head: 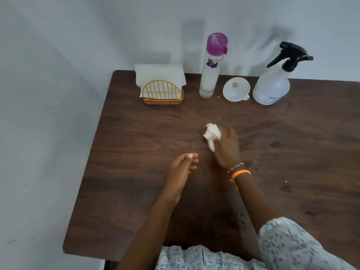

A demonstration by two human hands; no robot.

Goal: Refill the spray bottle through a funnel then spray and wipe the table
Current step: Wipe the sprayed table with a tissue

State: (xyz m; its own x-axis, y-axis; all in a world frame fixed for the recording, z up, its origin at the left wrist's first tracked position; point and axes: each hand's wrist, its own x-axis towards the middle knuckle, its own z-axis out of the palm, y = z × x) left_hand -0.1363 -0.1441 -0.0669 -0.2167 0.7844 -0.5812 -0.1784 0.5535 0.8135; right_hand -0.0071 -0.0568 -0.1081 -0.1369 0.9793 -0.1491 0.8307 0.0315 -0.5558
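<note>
My right hand [227, 147] presses a crumpled white tissue [211, 134] onto the dark wooden table [136, 191] near its middle. My left hand [182, 168] hovers just left of it, fingers loosely curled and apart, holding nothing. At the back right stands the translucent spray bottle [271, 86] with its black trigger head screwed on. A white funnel [236, 89] lies on the table beside it. Left of the funnel stands a tall clear bottle [209, 75] with a purple cap.
A gold wire napkin holder [162, 93] with white napkins stands at the back left. Damp dark spots [285, 188] mark the table's right side. White walls close the table in at the back and left.
</note>
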